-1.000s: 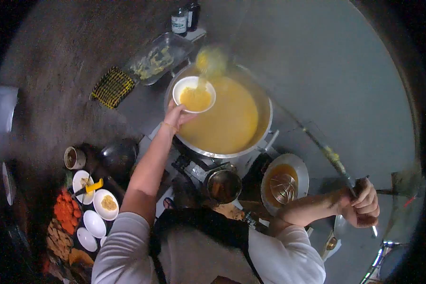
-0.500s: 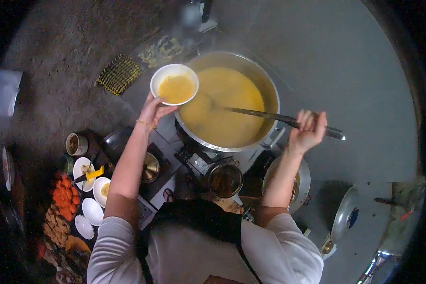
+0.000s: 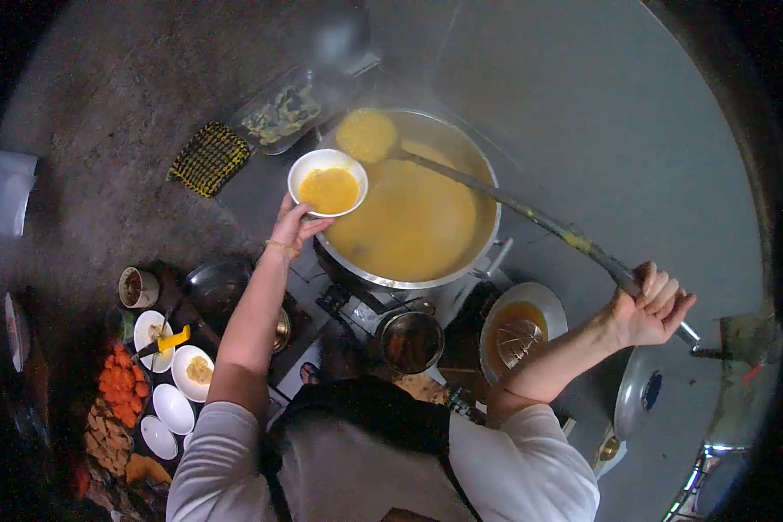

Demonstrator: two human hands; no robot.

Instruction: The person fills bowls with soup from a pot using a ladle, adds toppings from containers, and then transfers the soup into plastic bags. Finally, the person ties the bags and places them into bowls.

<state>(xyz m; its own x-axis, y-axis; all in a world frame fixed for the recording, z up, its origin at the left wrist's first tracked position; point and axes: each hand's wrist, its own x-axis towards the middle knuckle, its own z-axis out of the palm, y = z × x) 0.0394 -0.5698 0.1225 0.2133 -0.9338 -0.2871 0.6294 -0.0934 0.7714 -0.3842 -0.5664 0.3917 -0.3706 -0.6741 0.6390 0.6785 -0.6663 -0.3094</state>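
Note:
My left hand (image 3: 294,228) grips a white bowl (image 3: 363,186) by its near edge, over the left rim of a large metal pot (image 3: 491,242). Yellow, thick-looking food (image 3: 329,190) lies in the bowl. Closed around the upper end of a long-handled ladle (image 3: 531,211), my right hand (image 3: 652,306) is out to the right of the pot. The ladle's full scoop (image 3: 366,135) is raised above the yellow soup (image 3: 418,213), just beyond the bowl and apart from it. Yellow smears mark the handle.
A black-and-yellow woven cloth (image 3: 210,159) and a clear tray (image 3: 280,115) with food lie left of the pot. Nearer me are a small pot (image 3: 411,342) and a wide pan (image 3: 555,313) with brown liquid. Several white bowls (image 3: 173,409) and a yellow-handled knife (image 3: 172,339) sit lower left.
The ladle's scoop has come up out of the soup, full, to the pot's far left side. My right hand has moved right and towards me; the bowl has shifted slightly towards me.

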